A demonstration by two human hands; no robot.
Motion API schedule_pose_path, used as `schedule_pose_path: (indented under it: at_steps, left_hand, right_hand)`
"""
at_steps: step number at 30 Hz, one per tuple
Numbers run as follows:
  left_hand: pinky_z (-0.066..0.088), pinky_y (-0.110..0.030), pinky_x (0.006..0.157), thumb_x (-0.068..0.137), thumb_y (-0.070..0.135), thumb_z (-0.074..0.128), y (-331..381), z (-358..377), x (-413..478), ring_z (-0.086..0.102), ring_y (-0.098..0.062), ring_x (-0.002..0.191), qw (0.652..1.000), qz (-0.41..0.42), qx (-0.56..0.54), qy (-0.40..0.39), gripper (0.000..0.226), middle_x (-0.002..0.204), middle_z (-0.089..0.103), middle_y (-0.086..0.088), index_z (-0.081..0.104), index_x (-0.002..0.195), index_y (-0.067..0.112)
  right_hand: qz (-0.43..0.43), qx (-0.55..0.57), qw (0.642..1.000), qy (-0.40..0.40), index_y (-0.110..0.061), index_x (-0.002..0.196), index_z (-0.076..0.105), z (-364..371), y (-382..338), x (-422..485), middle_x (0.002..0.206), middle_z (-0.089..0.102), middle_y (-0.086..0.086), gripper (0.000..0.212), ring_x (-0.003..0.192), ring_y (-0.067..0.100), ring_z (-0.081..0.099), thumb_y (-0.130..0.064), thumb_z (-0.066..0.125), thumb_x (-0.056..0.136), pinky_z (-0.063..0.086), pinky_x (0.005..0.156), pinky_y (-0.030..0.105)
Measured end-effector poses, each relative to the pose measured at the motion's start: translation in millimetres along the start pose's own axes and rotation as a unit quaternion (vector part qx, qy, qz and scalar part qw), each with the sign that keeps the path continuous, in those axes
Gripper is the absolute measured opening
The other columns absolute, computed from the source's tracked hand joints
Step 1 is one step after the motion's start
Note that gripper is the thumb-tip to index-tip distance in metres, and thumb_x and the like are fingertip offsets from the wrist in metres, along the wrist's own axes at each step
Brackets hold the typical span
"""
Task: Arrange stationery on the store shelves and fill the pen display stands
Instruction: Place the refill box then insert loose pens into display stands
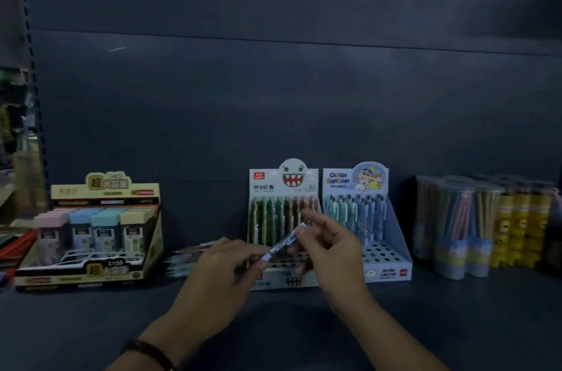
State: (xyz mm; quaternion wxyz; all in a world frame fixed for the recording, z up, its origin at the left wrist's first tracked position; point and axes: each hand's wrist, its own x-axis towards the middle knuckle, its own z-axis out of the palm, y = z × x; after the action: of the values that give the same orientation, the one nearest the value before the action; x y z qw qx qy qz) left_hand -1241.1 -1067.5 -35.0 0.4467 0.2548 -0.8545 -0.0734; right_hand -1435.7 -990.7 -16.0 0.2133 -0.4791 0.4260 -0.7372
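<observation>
Both my hands hold one blue-and-clear pen [284,241] in front of the monster-face pen stand [282,185]. My left hand [226,267] pinches its lower end, and my right hand [327,244] grips its upper end. The stand carries a back row of green and brown pens, with empty holes in front, partly hidden by my hands. To its right stands a light blue cartoon pen stand [392,249] with blue pens at the back and empty front holes. A few loose pens [185,256] lie on the shelf [304,325] left of my left hand.
A cream display box [91,234] of pastel lead cases sits at the left. Clear tubs of pencils [456,224] and yellow tubes [523,227] stand at the right. The shelf's dark back panel rises behind, and an upright post runs along the left edge.
</observation>
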Motion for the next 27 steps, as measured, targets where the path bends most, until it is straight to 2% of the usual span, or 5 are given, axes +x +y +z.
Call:
schedule_pose_path:
  at_steps: [5,8,16,22,27]
  left_hand:
    - [0.051,-0.018,0.078,0.096,0.034,0.073,55.9,47.7,28.1,0.063,0.005,0.093,0.997,-0.024,-0.078,0.005,0.017,0.1,0.065,0.041,0.075,0.11,0.043]
    - [0.055,-0.022,0.084,0.096,0.047,0.068,80.7,76.9,46.0,0.063,0.005,0.095,0.996,-0.015,-0.09,-0.01,0.023,0.098,0.068,0.033,0.07,0.119,0.044]
    - [0.038,-0.031,0.111,0.101,0.06,0.045,96.8,140.4,60.5,0.037,-0.007,0.128,0.992,0.043,0.084,-0.086,0.045,0.134,0.049,0.024,0.046,0.143,0.043]
    - [0.034,-0.032,0.109,0.099,0.054,0.042,86.5,148.7,54.3,0.04,-0.006,0.126,0.979,0.067,0.131,-0.138,0.046,0.133,0.05,0.027,0.053,0.141,0.043]
    - [0.028,-0.03,0.107,0.1,0.051,0.044,88.6,149.9,53.1,0.036,-0.004,0.125,0.98,0.055,0.132,-0.141,0.045,0.132,0.047,0.028,0.049,0.145,0.044]
  right_hand:
    - [-0.057,-0.046,0.996,0.044,-0.026,0.122,0.071,-49.0,-24.7,13.9,0.078,0.074,0.012,0.029,0.075,0.026,0.074,-0.01,0.072,0.097,0.06,0.058,0.033]
    - [-0.088,-0.09,0.99,0.064,-0.024,0.121,0.07,-85.2,-34.6,28.0,0.078,0.073,0.012,0.027,0.073,0.036,0.07,-0.009,0.071,0.099,0.06,0.056,0.039]
    - [-0.189,-0.256,0.935,0.155,-0.052,0.109,0.062,-153.8,-23.8,79.6,0.086,0.072,-0.014,0.028,0.077,0.01,0.073,-0.026,0.069,0.101,0.063,0.064,0.045]
    - [-0.249,-0.311,0.904,0.158,-0.033,0.117,0.067,-163.2,0.8,96.7,0.081,0.067,-0.024,0.031,0.078,-0.003,0.067,-0.009,0.071,0.099,0.049,0.068,0.006]
    - [-0.283,-0.372,0.874,0.133,-0.019,0.127,0.07,-166.9,14.0,102.2,0.091,0.071,-0.009,0.03,0.082,0.004,0.067,-0.011,0.072,0.099,0.055,0.074,0.02]
